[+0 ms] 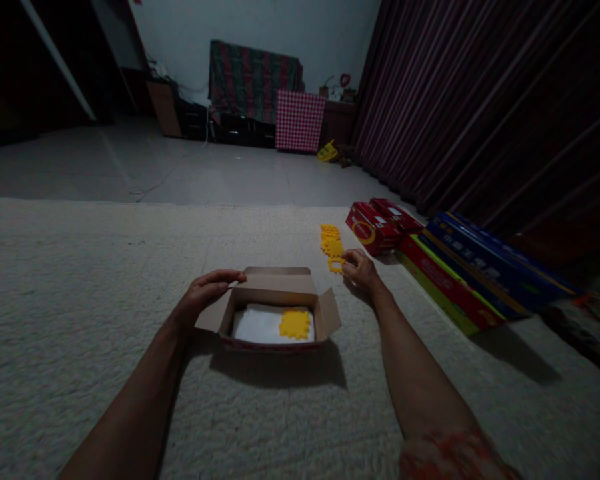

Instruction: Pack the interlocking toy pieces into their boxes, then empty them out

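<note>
An open cardboard box point(280, 283) sits in front of me with its flaps folded outward. Inside it, white paper point(257, 325) lies with a yellow notched puzzle piece point(295, 324) on top, toward the right. My left hand point(203, 293) grips the box by its flaps at the back left corner, thumb and fingers close together. Beyond the box on the right, my right hand point(360, 270) pinches a yellow frame-shaped puzzle piece point(336, 265) with a rectangular hole. Just behind that piece, several more yellow puzzle pieces point(331, 239) lie in an overlapping row.
Red boxes point(373, 228) stand right of the yellow row. Nearer on the right are a large blue box point(485, 267) and a red and green box point(447, 283). A pale textured mat point(105, 267) covers the floor. Dark curtains point(430, 87) hang at right.
</note>
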`<state>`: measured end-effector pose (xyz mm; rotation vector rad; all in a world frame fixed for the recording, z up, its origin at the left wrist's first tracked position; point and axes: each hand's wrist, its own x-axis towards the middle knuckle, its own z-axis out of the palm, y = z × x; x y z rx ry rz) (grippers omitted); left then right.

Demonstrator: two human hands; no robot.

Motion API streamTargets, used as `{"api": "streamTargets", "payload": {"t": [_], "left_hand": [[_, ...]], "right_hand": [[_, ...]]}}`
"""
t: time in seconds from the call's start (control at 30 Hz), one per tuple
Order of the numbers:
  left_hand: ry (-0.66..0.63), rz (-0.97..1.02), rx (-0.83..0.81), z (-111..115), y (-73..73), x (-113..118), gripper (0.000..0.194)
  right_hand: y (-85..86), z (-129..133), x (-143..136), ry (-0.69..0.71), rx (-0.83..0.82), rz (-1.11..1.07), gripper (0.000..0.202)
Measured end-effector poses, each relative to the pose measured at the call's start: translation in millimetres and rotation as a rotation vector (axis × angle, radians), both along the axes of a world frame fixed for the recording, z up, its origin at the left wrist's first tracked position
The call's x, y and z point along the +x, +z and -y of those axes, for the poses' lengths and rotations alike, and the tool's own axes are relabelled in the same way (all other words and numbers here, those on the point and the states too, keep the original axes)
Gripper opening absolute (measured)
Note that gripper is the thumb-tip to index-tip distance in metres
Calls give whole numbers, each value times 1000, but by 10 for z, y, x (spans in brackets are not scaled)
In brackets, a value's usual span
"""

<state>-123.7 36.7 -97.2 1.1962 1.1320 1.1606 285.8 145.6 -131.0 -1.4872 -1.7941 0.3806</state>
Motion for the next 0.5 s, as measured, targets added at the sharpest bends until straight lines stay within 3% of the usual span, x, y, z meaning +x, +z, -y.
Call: {"api": "streamTargets", "payload": {"t": [0.23,0.4,0.5], "left_hand": [[15,16,6,27,29,26,27],[29,30,-3,39,44,44,28],[21,33,5,35,34,39,27]], "right_hand": [[26,45,26,131,-28,115,39],[112,114,-22,184,10,183,22],[218,161,-57,142,-7,168,23]]}}
